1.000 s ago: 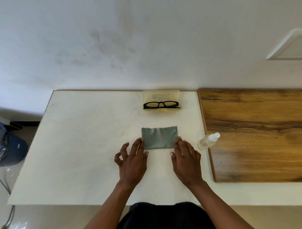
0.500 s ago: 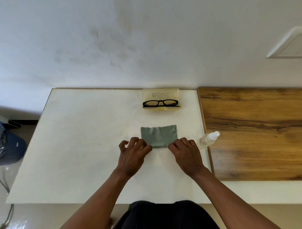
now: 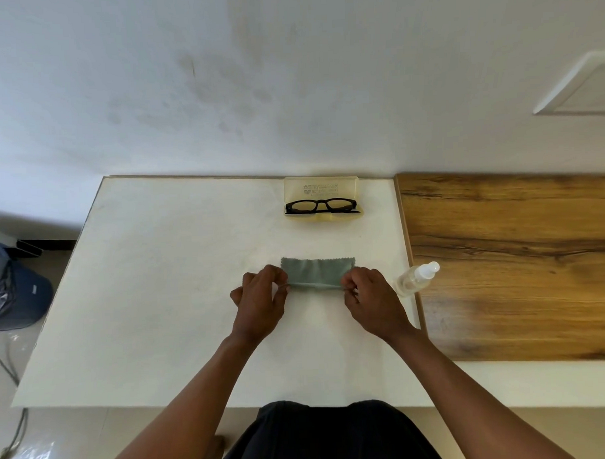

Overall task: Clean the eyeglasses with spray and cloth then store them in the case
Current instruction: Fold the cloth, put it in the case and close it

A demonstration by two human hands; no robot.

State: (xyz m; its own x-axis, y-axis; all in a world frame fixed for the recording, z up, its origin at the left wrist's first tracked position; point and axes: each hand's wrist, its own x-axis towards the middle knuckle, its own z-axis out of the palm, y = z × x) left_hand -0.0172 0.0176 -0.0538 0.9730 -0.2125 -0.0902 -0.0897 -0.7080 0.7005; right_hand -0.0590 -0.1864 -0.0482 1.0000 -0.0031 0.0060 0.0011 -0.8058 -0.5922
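I have the cloth [image 3: 317, 272] pinched at both near corners: my left hand [image 3: 260, 301] is curled shut with thumb and forefinger nipping the left corner, my right hand [image 3: 370, 297] does the same on the right one. The near edge is lifted off the white worktop [image 3: 166, 302] while the far edge lies flat, about midway between the near and far edges. It is thin, limp fabric, almost weightless, so I judge it will sag and fold wherever I don't hold it; the corners are the sensible grip. The eyeglasses [image 3: 321, 206] rest in the open yellowish case [image 3: 322, 191] at the far edge of the worktop; they look rigid but delicate, best taken by the frame or temples, never the lenses. The spray bottle [image 3: 416, 278] lies on its side at the right edge, just beside my right hand; smooth plastic, light, probably prone to roll. Half a second ago my fingers were bunched on the cloth's near edge with it flat; now that edge is raised and pulled taut between them.
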